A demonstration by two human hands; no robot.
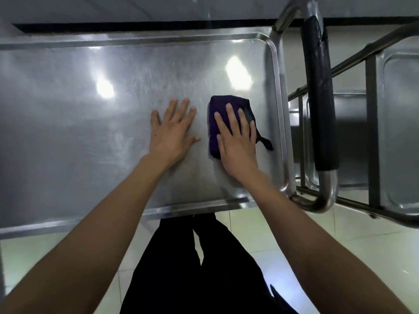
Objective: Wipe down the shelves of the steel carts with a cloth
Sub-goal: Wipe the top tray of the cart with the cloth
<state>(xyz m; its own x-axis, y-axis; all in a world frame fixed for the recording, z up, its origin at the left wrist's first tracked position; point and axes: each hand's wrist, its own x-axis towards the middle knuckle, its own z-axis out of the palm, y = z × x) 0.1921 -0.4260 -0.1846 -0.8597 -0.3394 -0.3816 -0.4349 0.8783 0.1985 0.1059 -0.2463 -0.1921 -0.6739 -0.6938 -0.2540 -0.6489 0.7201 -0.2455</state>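
Observation:
The top shelf of a steel cart [90,105] fills the upper half of the head view, shiny with a raised rim. A folded purple cloth [218,109] with a dark edge and a small loop lies near the shelf's right end. My right hand [235,141] presses flat on the cloth with straight fingers. My left hand [172,130] rests flat on the bare steel just left of the cloth, fingers spread.
The cart's tubular handle [319,98], wrapped in black padding, curves past the shelf's right end. A second steel cart [399,132] with lower shelves stands at the right. Pale floor tiles [272,241] and my dark trousers lie below the near rim.

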